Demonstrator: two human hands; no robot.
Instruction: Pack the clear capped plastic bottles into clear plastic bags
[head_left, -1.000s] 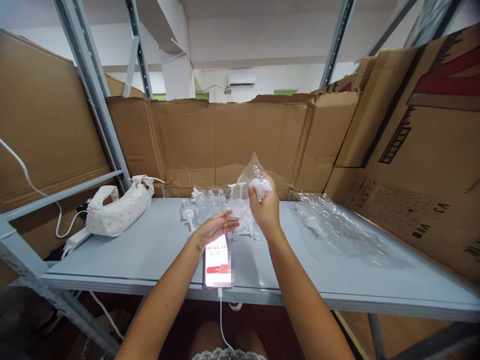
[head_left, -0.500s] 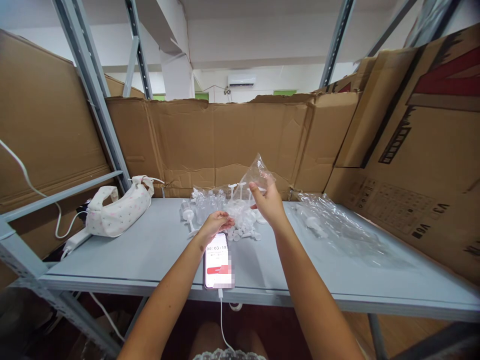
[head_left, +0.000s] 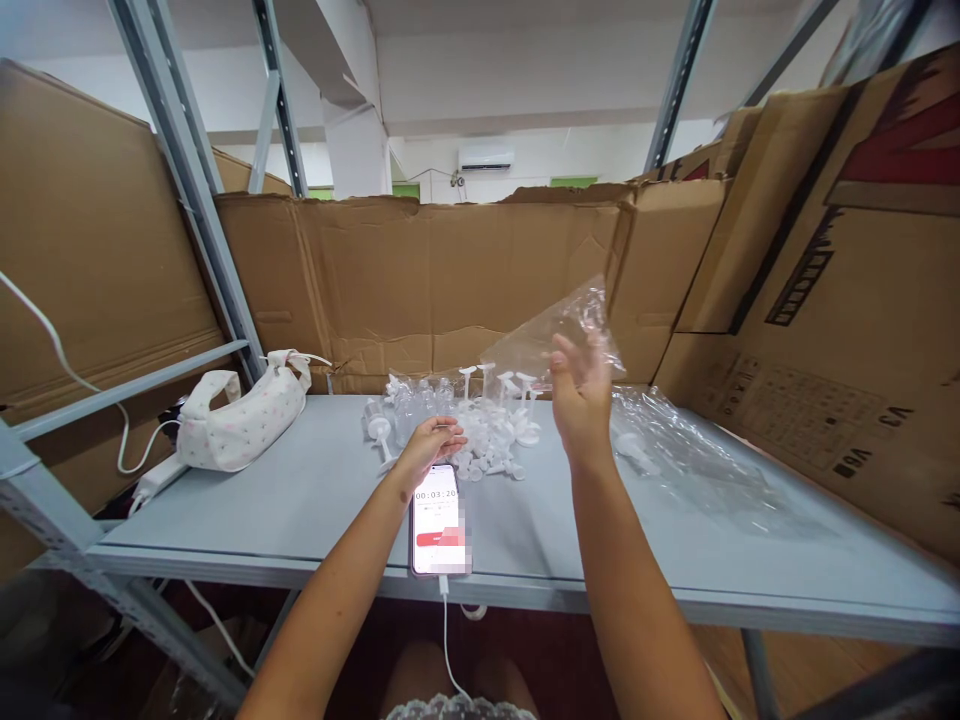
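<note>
On the grey surface point(head_left: 517, 540), cardboard point(head_left: 465, 270) walls the back. The right hand point(head_left: 583, 385), blurred, grips a clear bag point(head_left: 551, 325) above the surface, its long axis slanting up rightward. The left hand point(head_left: 433, 445), fingers slightly curled, is beside the white plastic pieces point(head_left: 491, 440); I can't tell whether it holds any.

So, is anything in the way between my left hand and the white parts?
Nothing visible stands between the left hand and the white parts; its fingertips are right at their near-left side. The phone lies nearer the shelf edge, and the clear bag is up at the right hand.
</note>
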